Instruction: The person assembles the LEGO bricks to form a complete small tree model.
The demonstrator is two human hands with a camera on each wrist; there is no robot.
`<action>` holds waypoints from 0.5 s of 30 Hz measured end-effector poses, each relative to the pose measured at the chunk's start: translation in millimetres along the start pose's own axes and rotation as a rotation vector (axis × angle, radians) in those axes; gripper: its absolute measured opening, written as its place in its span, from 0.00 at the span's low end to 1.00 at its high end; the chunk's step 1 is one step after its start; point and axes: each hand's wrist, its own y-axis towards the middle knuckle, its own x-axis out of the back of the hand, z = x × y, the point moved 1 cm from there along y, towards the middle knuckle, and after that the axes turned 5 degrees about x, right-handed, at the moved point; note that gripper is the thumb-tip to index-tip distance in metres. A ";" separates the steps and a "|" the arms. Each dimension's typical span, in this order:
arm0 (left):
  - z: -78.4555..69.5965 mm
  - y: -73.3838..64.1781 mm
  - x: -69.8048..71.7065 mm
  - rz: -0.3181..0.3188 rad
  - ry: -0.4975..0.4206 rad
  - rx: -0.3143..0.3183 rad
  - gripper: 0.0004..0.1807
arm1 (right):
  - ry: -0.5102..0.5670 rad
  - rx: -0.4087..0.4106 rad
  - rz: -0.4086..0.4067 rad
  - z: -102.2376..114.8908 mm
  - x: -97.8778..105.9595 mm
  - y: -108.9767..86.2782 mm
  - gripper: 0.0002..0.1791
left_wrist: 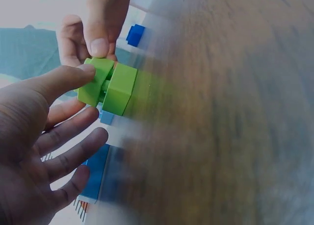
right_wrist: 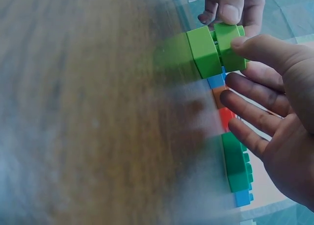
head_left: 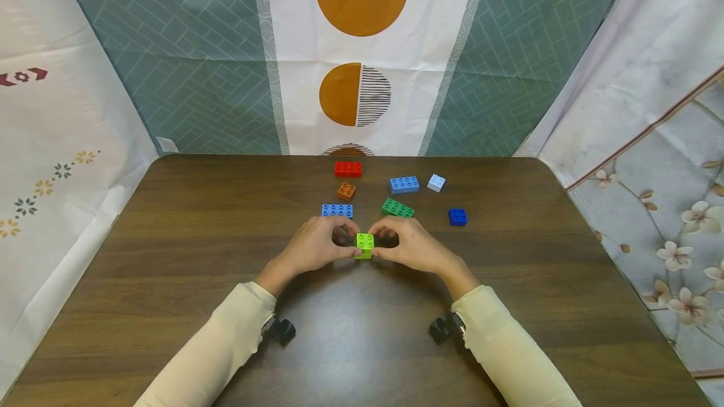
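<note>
Two lime green bricks are stacked near the middle of the table. Both hands pinch the upper lime brick [left_wrist: 95, 85] from opposite sides. My left hand [head_left: 319, 245] has its thumb and index finger on one side, other fingers spread loosely in the left wrist view. From the other side, my right hand [head_left: 415, 245] pinches likewise, its remaining fingers extended. The lower lime brick [right_wrist: 204, 52] rests on the table. Studs show in a narrow, slightly slanted gap between the two bricks in both wrist views.
Beyond the hands on the wooden table [head_left: 186, 256] lie a light blue brick [head_left: 337, 210], green brick [head_left: 398, 207], small orange brick [head_left: 346, 191], red brick [head_left: 347, 169], blue brick [head_left: 404, 184] and pale blue brick [head_left: 436, 182]. A dark blue brick [head_left: 457, 217] sits right.
</note>
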 end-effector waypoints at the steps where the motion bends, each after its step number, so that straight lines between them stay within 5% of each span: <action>1: 0.3 -0.1 0.0 -0.001 -0.005 0.000 0.16 | 0.002 -0.002 0.000 0.2 0.0 0.1 0.18; 15: 2.5 -1.2 0.1 -0.010 -0.037 -0.006 0.14 | 0.015 -0.016 -0.002 1.6 -1.6 2.0 0.18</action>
